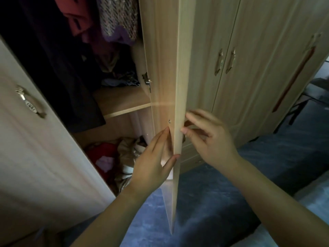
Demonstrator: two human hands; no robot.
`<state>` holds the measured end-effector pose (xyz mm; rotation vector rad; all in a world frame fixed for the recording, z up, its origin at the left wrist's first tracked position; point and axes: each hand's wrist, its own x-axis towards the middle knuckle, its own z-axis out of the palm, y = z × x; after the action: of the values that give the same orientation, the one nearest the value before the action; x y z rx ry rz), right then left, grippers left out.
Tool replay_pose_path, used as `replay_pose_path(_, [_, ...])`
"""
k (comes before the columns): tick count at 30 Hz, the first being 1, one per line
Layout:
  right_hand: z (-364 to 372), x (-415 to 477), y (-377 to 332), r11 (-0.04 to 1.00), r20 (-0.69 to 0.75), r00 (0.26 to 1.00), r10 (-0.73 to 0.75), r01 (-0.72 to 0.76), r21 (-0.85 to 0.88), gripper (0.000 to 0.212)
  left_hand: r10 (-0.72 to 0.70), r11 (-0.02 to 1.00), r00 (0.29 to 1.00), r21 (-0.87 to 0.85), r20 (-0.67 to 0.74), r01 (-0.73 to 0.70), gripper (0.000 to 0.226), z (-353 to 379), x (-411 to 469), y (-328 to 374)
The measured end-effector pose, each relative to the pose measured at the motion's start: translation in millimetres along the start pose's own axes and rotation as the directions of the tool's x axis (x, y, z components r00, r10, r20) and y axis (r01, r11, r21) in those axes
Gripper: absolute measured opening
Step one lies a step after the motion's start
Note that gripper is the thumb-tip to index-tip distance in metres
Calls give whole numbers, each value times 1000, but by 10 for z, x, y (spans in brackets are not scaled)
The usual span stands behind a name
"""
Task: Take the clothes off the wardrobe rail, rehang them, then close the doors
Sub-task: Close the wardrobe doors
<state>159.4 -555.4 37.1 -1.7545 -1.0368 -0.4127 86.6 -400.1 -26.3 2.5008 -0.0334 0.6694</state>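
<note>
1. The right-hand wardrobe door (175, 82) stands edge-on to the viewer, swung wide out from the cabinet, its hinge (146, 81) visible on the inner side.
2. The left hand (153, 163) lies against the inner face of that door, fingers stretched up along the wood and thumb touching the front edge; the grip is open, pressing flat rather than clasping.
3. The right hand (210, 139) is on the outer side of the same door, fingers curled loosely near the edge. It is blurred, and it seems to be at the door's handle, which is mostly hidden behind the edge; I cannot tell whether the grip has closed on anything.
4. The left-hand door (35, 139) is also open, angled toward the viewer, with its metal handle (29, 103) on the outer face.
5. The clothes hang inside at the upper left: a dark garment (53, 68) reaching down past the shelf (124, 104), a red one (76, 16) and a purple patterned one (119, 20) beside it.
6. More fabric lies folded on the shelf, and a heap of red and beige cloth (115, 157) sits on the wardrobe floor below.
7. To the right, two further wardrobe doors (240, 68) are shut, handles side by side.
8. The floor (204, 202) underfoot is blue.
</note>
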Motion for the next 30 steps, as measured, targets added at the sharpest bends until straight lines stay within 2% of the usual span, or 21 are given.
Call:
replay_pose_path(9, [943,327,-219,972,149,970,-193,209,-104,55,-139,990,979,-32,-148,135,48,-688,-458,-658])
replay_pose_path(13, [1403,570,-272,963,130,967,-218,235,-134,59,-221,972,955,-118,-195,201,43,-1024,-504,-989])
replay_pose_path(16, [1783,817,-298,959,100,966,-237,249,-132,57,-294,941,923,-243,-249,235,32,-1318,-430,-1272])
replay_pose_path(19, [2118,1077,-280,953,65,964,-259,266,-144,53,-332,929,895,-267,-300,255,28,-1555,-293,-1576])
replay_pose_path(22, [2406,1306,-215,936,48,958,-283,287,-204,52,-299,953,888,-161,-350,257,25,-1739,-150,-1946])
replay_pose_path(25, [2668,1491,-111,920,30,953,-303,300,-251,55,-185,975,891,33,-416,218,30,-1894,-9,-2284])
replay_pose_path(30, [3058,1700,53,871,13,954,-301,280,-403,62,-6,971,902,212,-431,108,46,-2059,231,-2742])
